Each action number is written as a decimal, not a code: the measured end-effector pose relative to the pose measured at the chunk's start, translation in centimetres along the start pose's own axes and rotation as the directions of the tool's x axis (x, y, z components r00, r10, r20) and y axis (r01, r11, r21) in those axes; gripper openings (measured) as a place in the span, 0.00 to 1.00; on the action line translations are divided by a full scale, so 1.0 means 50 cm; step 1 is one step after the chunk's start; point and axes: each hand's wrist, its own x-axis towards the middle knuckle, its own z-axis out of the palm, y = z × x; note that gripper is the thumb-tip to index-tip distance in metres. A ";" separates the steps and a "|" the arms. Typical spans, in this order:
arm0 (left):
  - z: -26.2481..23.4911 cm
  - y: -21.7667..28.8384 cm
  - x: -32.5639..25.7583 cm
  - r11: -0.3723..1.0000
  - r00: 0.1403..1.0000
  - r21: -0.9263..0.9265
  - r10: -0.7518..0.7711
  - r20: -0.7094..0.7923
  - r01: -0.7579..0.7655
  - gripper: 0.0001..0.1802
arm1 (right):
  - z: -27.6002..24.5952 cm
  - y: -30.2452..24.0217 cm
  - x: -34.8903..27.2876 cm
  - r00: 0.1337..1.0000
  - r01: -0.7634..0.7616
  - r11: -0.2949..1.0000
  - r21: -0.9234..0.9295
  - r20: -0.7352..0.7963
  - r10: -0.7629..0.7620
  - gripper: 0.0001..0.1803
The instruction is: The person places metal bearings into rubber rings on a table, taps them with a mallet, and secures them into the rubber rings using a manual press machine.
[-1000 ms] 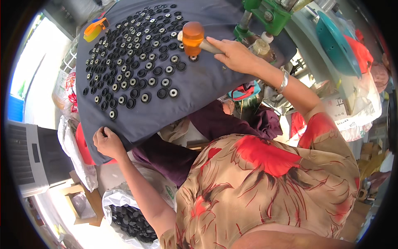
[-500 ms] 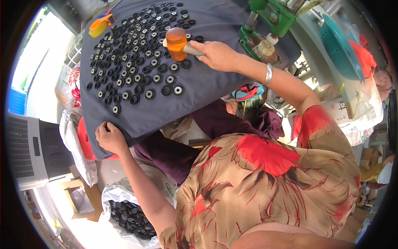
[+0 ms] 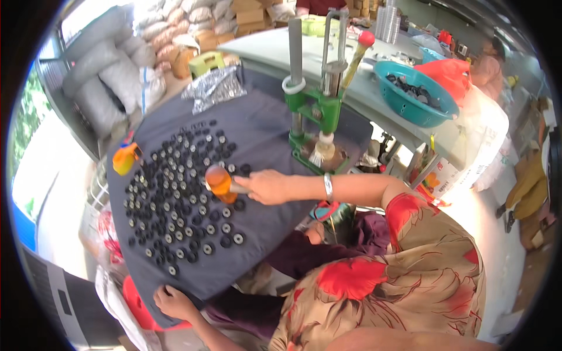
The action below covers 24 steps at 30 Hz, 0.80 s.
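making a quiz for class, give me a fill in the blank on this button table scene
1. The right hand holds a mallet with an ____ head.
2. The left hand grips the edge of the dark ____.
3. The black buttons lie on the cloth.
4. The press is ____.

Missing: orange; cloth; green

The right hand [image 3: 266, 187] is held out toward nine o'clock, its fingers curled shut around a handle and the knuckles turned up. A bracelet is worn at the wrist, and the forearm is stretched back toward three o'clock, bare up to a patterned sleeve — nearly level across the view. The left hand [image 3: 172, 302] is set low, near seven o'clock, with the fingers bent over a cloth edge and pinched onto it. Its forearm is drawn in from five o'clock — bare, and bent at the elbow.
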 end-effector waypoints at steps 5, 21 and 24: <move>0.014 0.031 -0.011 0.999 1.000 -0.034 -0.013 -0.004 0.013 0.08 | -0.031 0.008 -0.034 0.997 -0.060 0.998 0.019 0.045 0.059 0.33; 0.016 0.031 -0.003 0.999 0.999 -0.027 -0.030 -0.011 0.029 0.07 | -0.034 -0.008 -0.025 0.997 -0.044 0.999 -0.022 0.060 0.045 0.34; 0.014 0.028 -0.004 0.999 1.000 -0.034 -0.027 -0.010 0.026 0.07 | -0.044 -0.016 -0.032 0.992 -0.082 0.997 -0.007 0.098 0.082 0.35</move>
